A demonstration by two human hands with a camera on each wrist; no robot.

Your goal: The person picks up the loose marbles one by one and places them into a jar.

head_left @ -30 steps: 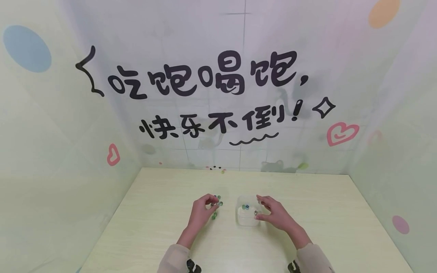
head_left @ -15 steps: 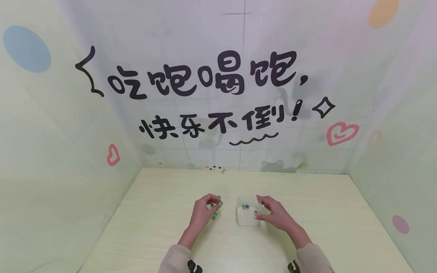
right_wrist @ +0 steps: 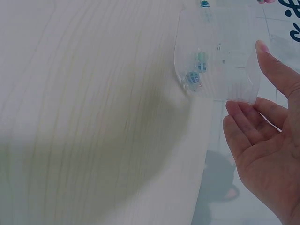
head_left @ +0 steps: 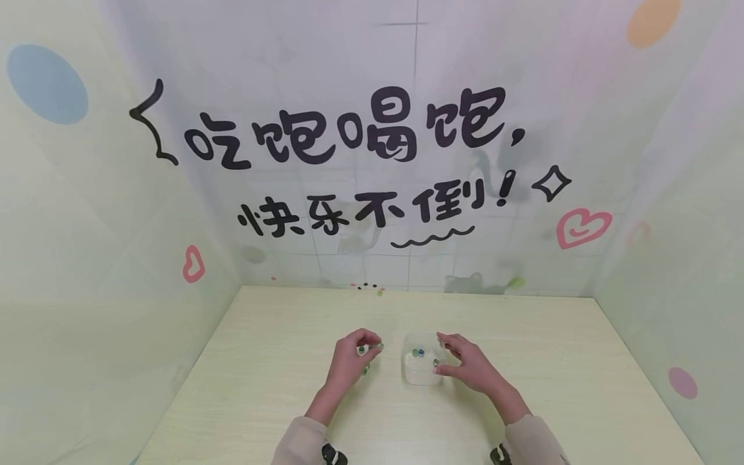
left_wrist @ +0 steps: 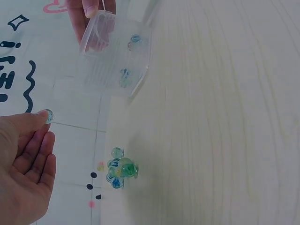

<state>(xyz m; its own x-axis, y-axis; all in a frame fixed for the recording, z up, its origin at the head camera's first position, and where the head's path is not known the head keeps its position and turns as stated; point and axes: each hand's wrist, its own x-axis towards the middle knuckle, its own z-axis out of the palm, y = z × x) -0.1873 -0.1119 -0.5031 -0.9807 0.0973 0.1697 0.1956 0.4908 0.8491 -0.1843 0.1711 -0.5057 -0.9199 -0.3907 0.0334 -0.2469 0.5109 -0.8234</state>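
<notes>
"What's the left hand [head_left: 347,363] doing?"

"Pinching one marble [left_wrist: 49,116]. More marbles [left_wrist: 127,168] lie near it."

"And the clear box [head_left: 422,376]?"

"Midway between the side edges of the tabletop [head_left: 523,329]. The right hand [head_left: 473,369] grips its right side. Looks like filling: the marble should go right, over it, then drop."

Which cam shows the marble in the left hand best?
Left wrist: the marble shows largest there, pinched by the left hand, apart from the loose marbles. In the head view it is a tiny spot at the fingertips. The right wrist view has at most a sliver at its top edge, too cropped to be sure.
</notes>
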